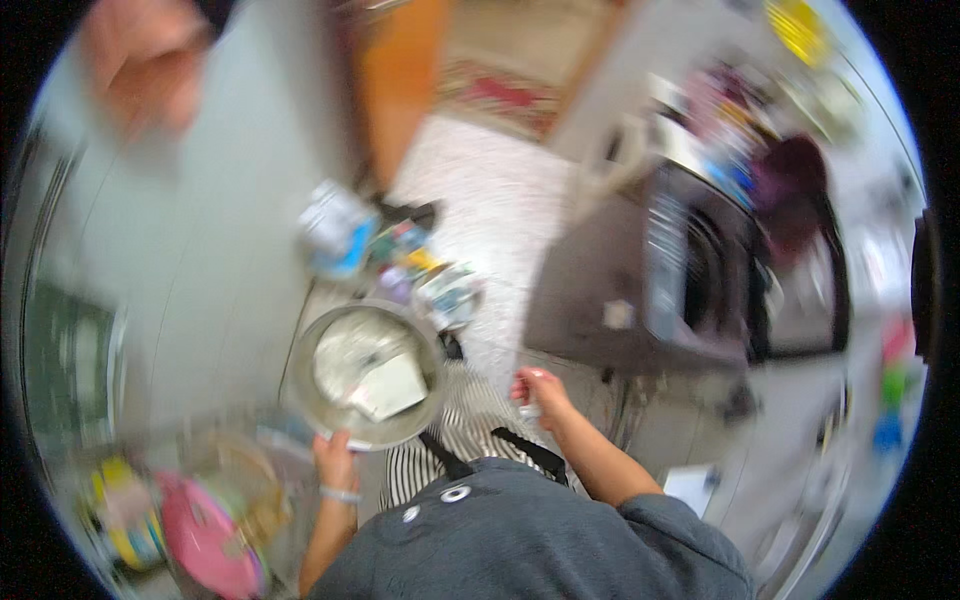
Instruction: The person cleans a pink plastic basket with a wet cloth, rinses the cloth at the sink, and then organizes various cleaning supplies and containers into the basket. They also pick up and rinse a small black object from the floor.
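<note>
My left hand (336,459) grips the near rim of a round metal basin (304,390), its thumb over the edge. Inside the basin lie a white, box-like item (394,390) and some pale, crumpled-looking material (341,349) that blur keeps me from naming. To the right, my right hand (541,396) hangs beside my striped trousers with the fingers curled. Whether something small is held in it cannot be told.
A dark top-opening washing machine (600,277) with its lid raised stands at the right. Bags and packages (450,292) lie on the floor beyond the basin. A pink plastic basin (199,532) is at lower left. An orange door (401,82) stands ahead.
</note>
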Motion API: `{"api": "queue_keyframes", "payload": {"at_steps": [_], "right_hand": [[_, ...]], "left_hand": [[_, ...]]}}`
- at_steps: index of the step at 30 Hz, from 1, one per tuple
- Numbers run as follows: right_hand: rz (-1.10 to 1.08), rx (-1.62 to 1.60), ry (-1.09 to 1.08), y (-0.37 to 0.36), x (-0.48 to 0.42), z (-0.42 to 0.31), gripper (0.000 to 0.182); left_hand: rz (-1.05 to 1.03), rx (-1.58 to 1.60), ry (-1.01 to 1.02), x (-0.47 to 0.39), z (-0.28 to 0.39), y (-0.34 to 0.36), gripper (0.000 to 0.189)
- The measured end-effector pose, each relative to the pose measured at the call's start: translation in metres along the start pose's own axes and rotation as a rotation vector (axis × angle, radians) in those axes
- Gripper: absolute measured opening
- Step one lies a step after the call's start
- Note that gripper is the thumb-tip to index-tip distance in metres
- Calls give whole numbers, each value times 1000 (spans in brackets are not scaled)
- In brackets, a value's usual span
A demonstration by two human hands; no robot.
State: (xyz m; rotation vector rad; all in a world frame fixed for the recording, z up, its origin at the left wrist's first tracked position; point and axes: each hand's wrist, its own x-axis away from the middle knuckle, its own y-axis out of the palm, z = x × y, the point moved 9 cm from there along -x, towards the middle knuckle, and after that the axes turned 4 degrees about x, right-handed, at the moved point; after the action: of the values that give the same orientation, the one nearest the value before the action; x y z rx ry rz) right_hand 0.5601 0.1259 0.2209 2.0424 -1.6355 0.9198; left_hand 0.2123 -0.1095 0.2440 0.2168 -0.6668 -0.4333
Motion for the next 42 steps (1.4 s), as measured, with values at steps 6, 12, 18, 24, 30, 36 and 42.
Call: {"api": "queue_keyframes", "payload": {"at_steps": [6,12,18,24,30,36,42], "right_hand": [[123,-488,-61,-96,77,42,21],[270,-746,-137,-197,80,39,20],[308,-791,-123,-278,81,25,21],[455,-1165,-6,-345,104,68,25],[411,-1438,-127,-335,171,69,20],[910,-1535,-294,-307,341,164,26],[1367,-1707,-532,-296,498,311,34]], "left_hand": [[-355,-253,-167,34,-24,63,26],[-580,-360,-250,85,-38,191,25],[-664,-528,-274,102,-71,287,23],[-866,-740,-242,179,-84,397,22],[-1177,-962,-239,280,-88,481,20],[-1437,-1078,-504,363,-167,491,20],[-1522,-1150,-709,474,-279,419,12]]}}
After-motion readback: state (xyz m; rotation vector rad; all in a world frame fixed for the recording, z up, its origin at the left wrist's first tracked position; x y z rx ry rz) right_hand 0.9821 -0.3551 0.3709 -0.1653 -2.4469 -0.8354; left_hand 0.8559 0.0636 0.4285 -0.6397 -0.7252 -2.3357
